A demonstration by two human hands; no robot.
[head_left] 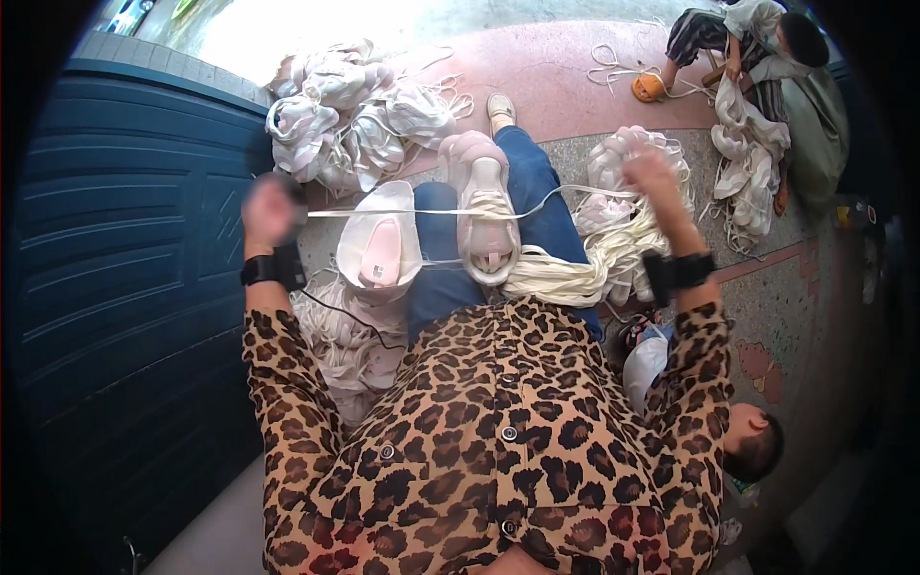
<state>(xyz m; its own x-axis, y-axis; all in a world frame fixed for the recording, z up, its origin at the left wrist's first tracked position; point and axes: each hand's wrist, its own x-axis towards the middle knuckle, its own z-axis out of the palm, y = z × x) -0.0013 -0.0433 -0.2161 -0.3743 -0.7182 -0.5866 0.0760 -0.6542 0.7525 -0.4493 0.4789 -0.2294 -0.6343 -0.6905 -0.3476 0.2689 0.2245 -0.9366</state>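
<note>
A pale pink and white sneaker upper (489,206) lies across my thighs, toe end away from me. Through its eyelets runs a flat white shoelace (383,213), drawn out to both sides. My left hand (272,211), out at the left and blurred, has the taut end of the lace. At the right, raised and smeared by motion, my right hand (654,177) is closed on the other, slacker length. Beside the upper, on my left leg, rests a white curved piece with a pink insole-shaped pad (381,251). A bundle of cream laces (556,278) lies on my right thigh.
Heaped uppers (355,120) lie ahead on the left, with more uppers (350,335) beside my left hip and others (623,163) near my right knee. A blue panelled door (134,220) stands close on the left. Another person (757,57) sits far right; a head (752,441) shows behind my right arm.
</note>
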